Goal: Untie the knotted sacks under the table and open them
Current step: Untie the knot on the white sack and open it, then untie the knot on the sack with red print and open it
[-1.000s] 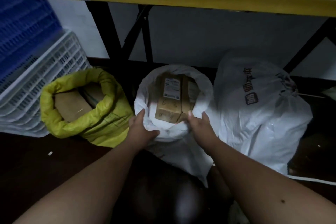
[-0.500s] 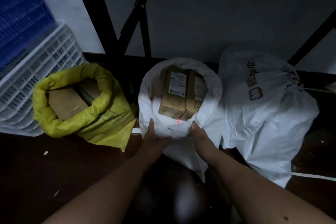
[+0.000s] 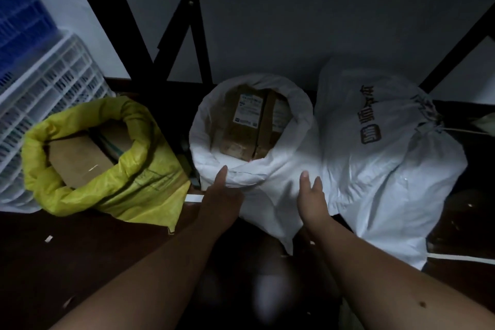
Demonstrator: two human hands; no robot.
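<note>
The middle white sack sits on the dark floor under the desk. Its top is rolled open and brown boxes show inside. My left hand touches its front rim with fingers mostly straight and holds nothing. My right hand is open beside it, near the sack's side. A yellow sack stands open on the left. A big white sack on the right is tied shut.
</note>
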